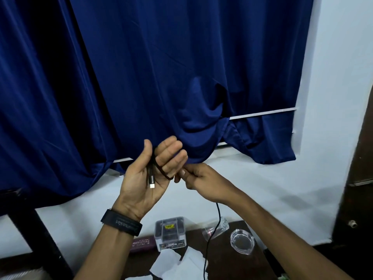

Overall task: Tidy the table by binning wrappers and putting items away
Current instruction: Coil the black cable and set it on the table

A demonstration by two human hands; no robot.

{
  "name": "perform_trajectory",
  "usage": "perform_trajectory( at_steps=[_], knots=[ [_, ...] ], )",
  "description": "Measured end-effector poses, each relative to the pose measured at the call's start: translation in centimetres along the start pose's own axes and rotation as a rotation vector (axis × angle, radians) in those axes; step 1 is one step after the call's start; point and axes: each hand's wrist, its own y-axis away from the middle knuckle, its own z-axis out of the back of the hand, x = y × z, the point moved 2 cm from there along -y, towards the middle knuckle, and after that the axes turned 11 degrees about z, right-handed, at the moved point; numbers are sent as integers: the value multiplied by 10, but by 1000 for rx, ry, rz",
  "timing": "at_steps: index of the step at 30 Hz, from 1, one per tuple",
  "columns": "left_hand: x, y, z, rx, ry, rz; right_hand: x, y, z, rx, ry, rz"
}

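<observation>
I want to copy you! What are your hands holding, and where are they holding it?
A black cable. The left hand has its plug end lying across the palm, with cable looped around the fingers. The right hand pinches the cable further along; the rest hangs down.

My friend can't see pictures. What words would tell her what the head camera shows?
Two bare hands wind a black cable in front of a blue curtain: the left hand holds loops and the plug end, while the right hand pinches the strand. Below, the table holds a small clear box, white paper scraps and a glass ashtray.
</observation>
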Motion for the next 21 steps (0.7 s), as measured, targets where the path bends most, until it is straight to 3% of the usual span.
perform_trajectory(
  at_steps=[4, 8, 11, 14, 16, 21],
  knots=[
    [-7, -3, 2, 11, -53, -40, -4, 10, -6, 126, -12, -101],
    [-9, -14, 18, -203, -465, -88, 9, 24, 1, 223, 143, -61],
    [-1, -11, 25, -240, -786, 21, 26, 19, 10, 123, 182, 56],
    [7, -4, 20, -229, -934, 142, 31, 5, 24, -44, 211, 108],
    [11, -1, 15, -196, -912, 212, 30, -4, 33, -111, 240, 127],
    [11, 1, 0, -97, -452, 269, 14, -15, 35, -231, 42, 117]
  ],
)
